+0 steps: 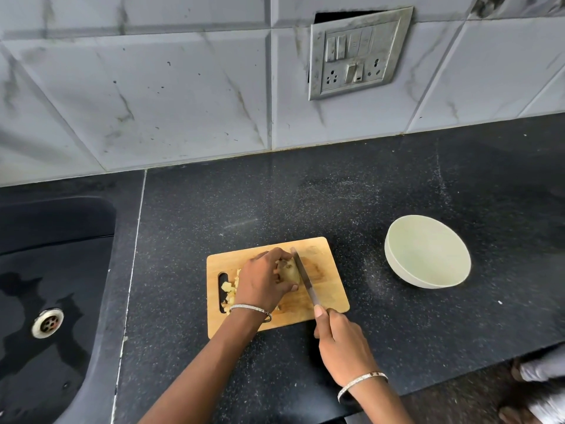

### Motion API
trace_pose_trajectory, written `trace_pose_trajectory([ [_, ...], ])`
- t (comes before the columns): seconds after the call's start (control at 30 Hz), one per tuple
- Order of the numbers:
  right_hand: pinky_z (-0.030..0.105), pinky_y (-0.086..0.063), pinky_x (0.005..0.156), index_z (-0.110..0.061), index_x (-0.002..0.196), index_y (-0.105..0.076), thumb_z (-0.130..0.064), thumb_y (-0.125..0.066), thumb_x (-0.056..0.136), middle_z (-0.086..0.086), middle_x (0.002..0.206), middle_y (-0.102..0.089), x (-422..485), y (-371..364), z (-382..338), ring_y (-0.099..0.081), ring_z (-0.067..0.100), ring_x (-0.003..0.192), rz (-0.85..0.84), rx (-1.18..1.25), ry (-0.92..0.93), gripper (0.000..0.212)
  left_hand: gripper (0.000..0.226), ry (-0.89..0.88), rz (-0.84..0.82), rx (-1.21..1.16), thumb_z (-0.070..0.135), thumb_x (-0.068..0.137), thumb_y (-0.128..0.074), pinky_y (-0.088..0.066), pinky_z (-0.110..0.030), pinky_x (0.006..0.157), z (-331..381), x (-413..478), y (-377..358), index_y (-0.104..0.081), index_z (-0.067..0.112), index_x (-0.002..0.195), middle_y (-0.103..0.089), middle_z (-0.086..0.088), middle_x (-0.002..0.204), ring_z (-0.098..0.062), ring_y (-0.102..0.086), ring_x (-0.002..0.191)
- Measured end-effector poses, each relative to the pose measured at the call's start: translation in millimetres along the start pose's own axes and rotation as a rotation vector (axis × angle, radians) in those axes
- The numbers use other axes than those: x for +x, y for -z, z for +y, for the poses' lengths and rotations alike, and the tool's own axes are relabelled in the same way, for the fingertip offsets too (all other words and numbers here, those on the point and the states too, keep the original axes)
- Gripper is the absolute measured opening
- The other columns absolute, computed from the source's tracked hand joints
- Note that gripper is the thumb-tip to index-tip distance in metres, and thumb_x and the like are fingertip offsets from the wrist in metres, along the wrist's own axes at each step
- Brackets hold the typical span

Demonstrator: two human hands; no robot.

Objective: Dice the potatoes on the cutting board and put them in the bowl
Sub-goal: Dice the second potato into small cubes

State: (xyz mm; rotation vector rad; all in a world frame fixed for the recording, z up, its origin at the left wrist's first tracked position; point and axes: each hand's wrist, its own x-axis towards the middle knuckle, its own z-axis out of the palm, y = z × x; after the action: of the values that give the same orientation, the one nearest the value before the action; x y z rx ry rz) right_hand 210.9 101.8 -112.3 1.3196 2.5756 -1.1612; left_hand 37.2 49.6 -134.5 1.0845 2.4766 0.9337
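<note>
A wooden cutting board (328, 289) lies on the black counter. My left hand (263, 281) grips an unpeeled potato (289, 270) in the middle of the board. My right hand (341, 341) holds a knife (302, 273) by its handle, forefinger stretched along the top. The blade runs along the potato's right side. A heap of diced potato pieces (230, 290) lies at the board's left end by the handle slot, partly hidden by my left hand. A pale, empty bowl (427, 251) stands to the right of the board.
A dark sink (46, 289) with a metal drain and wet patches sits at the left. The tiled wall with a switch panel (357, 53) rises behind. The counter's front edge runs at lower right, where someone's feet show on the floor.
</note>
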Motion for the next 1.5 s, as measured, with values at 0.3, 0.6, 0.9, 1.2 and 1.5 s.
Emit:
trace_pose_trajectory([
  [0.3,0.038,-0.046,0.075,-0.016,0.081,-0.057,-0.047,-0.026,0.102,0.004,0.080,-0.065,12,0,-2,-0.061,0.028,0.083,-0.006,0.045,-0.001,0.049,0.053,0.026,-0.004,-0.029,0.029,0.057,-0.090,-0.057,-0.028,0.072,0,1,0,-0.064,0.033,0.103,-0.067,0.012,0.096,-0.007,-0.063,0.084],
  [0.6,0.039,-0.044,0.073,-0.022,0.104,-0.058,-0.050,-0.022,0.101,0.008,0.097,-0.066,17,-8,-7,-0.062,0.034,0.095,-0.009,-0.098,-0.016,0.046,0.049,0.022,0.024,-0.039,0.030,0.059,-0.089,-0.055,-0.020,0.069,0,-4,3,-0.063,0.033,0.100,-0.066,0.012,0.095,-0.003,-0.060,0.081],
  [0.9,0.041,-0.047,0.073,-0.023,0.080,-0.050,-0.050,-0.020,0.100,0.000,0.078,-0.061,12,-6,-2,-0.061,0.028,0.081,0.050,-0.017,0.021,0.046,0.049,0.029,0.019,-0.013,0.034,0.061,-0.088,-0.051,-0.016,0.069,1,-4,5,-0.063,0.034,0.103,-0.062,0.016,0.094,-0.004,-0.058,0.081],
  [1.2,0.040,-0.046,0.074,-0.026,0.092,-0.054,-0.049,-0.020,0.101,0.002,0.088,-0.065,6,-7,9,-0.063,0.029,0.089,0.019,-0.099,-0.017,0.041,0.056,0.044,0.000,-0.049,0.034,0.059,-0.089,-0.055,-0.019,0.073,-2,-2,3,-0.057,0.034,0.104,-0.065,0.012,0.096,-0.003,-0.060,0.082],
  [1.5,0.039,-0.044,0.071,-0.025,0.078,-0.044,-0.048,-0.019,0.101,0.000,0.081,-0.062,5,2,-4,-0.060,0.027,0.082,0.048,-0.078,0.036,0.041,0.050,-0.031,0.022,-0.029,0.039,0.067,-0.083,-0.055,-0.024,0.075,-6,-8,-1,-0.056,0.034,0.109,-0.066,0.013,0.100,-0.006,-0.063,0.088],
])
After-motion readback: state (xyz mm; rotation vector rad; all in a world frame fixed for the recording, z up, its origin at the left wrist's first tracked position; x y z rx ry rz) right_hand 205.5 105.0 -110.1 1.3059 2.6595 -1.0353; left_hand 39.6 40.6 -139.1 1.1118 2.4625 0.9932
